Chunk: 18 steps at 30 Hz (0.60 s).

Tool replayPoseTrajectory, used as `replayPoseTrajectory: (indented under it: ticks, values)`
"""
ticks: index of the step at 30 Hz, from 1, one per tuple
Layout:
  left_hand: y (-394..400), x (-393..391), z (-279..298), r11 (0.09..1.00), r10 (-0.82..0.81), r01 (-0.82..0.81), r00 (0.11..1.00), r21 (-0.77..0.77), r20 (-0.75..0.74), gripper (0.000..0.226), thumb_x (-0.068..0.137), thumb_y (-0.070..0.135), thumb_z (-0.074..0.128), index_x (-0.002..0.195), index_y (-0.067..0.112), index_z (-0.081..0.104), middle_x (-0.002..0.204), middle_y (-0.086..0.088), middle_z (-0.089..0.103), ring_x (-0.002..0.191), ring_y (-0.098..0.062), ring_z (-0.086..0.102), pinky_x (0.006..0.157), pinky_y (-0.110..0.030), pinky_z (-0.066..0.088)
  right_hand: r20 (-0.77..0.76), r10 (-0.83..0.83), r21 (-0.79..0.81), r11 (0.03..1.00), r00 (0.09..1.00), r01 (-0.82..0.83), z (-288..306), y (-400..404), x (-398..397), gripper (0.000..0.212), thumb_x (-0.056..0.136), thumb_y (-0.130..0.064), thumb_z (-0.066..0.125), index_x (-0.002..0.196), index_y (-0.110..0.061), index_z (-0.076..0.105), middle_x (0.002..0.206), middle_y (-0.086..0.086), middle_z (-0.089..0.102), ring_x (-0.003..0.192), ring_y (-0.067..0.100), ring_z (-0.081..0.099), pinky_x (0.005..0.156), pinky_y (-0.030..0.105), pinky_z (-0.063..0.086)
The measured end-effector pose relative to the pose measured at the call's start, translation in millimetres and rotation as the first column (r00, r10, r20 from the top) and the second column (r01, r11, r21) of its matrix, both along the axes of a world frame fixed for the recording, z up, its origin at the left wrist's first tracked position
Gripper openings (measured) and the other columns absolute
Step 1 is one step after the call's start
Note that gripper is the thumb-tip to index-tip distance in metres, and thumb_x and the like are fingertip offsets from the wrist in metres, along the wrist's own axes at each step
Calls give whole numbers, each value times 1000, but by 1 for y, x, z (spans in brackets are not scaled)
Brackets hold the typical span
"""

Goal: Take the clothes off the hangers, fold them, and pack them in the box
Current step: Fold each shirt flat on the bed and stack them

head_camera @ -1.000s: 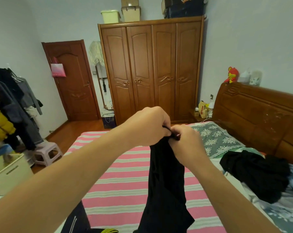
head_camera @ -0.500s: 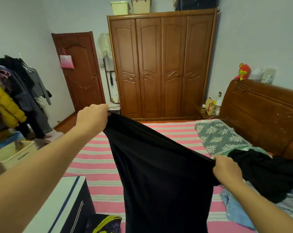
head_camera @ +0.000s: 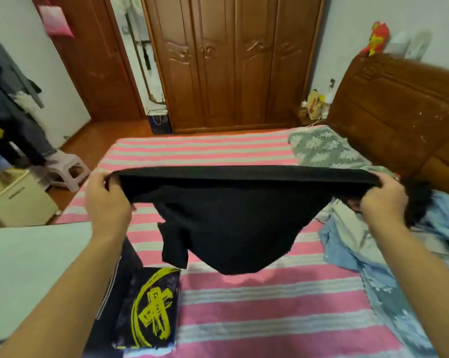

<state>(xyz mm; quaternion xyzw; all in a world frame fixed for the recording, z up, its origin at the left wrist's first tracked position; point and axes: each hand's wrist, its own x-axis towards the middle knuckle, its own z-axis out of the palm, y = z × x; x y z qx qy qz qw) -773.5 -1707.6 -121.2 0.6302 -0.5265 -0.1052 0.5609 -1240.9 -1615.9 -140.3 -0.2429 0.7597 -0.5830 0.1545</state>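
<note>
Here both hands held the black garment [head_camera: 233, 223] stretched wide above the bed [head_camera: 270, 319]. My left hand [head_camera: 107, 200] gripped its left end, fingers curled round the folded top edge; my right hand [head_camera: 384, 200] gripped the right end the same way. The top edge ran taut and nearly level between them. Below it the cloth sagged in a rounded belly, its lowest point hanging clear over the pink-striped sheet, with one small flap dangling at the lower left.

The box [head_camera: 130, 306] sat at the near left, beside the bed's edge, open, with a dark folded shirt [head_camera: 151, 313] bearing a yellow print lying inside. The box's pale lid [head_camera: 37, 267] stood out to the left, under my left forearm.

On the bed's right side lay a heap of pale blue clothes [head_camera: 360, 249] and a dark garment behind my right hand. A patterned pillow [head_camera: 321, 148] rested near the headboard [head_camera: 404, 120]. More clothes hung on the rack [head_camera: 6, 99] at far left, above a stool [head_camera: 66, 169]. A wardrobe [head_camera: 231, 60] stood beyond the bed.
</note>
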Motion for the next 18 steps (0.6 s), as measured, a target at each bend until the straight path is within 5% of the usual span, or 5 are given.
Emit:
replayPoseTrajectory:
  ticks: [3, 8, 11, 15, 18]
  values:
    - [82, 15, -122, 941, -86, 90, 996, 326, -27, 10, 99, 14, 59, 89, 14, 60, 80, -4, 63, 68, -30, 64, 65, -46, 53, 165, 11, 17, 1000, 986, -14, -99, 69, 3, 66, 88, 13, 34, 111, -41, 65, 132, 15, 57, 104, 39, 64, 71, 45, 63]
    - [211, 28, -275, 593, -156, 137, 986, 793, -54, 31, 82, -11, 71, 78, 19, 61, 70, -4, 62, 66, -23, 57, 64, -28, 43, 318, 0, 372, 920, 948, -125, -228, 185, 13, 75, 85, 16, 38, 105, -46, 74, 129, 14, 63, 111, 28, 66, 81, 30, 59]
    - [244, 29, -315, 419, 78, 65, 991, 906, -108, 33, 80, -18, 54, 84, 11, 68, 66, -16, 67, 59, -34, 60, 61, -39, 46, 441, -114, 547, 821, 890, -165, -262, 231, 8, 56, 86, 26, 30, 114, -3, 69, 122, 29, 62, 81, 27, 68, 52, 19, 56]
    - [268, 30, -344, 283, 201, 72, 971, 956, -132, 40, 84, -20, 39, 93, 4, 69, 84, -22, 69, 63, -35, 63, 69, -50, 58, 562, -222, 689, 658, 797, -304, -286, 279, 0, 39, 98, 18, 26, 109, 7, 62, 96, 27, 62, 48, 20, 64, 35, 23, 47]
    - [276, 19, -341, 239, 223, 117, 960, 964, -172, 31, 88, -16, 35, 91, 5, 58, 90, -30, 62, 64, -37, 62, 69, -55, 58, 650, -299, 689, 620, 699, -375, -303, 297, -6, 48, 103, 8, 27, 97, -3, 74, 117, 31, 63, 79, 37, 69, 57, 35, 60]
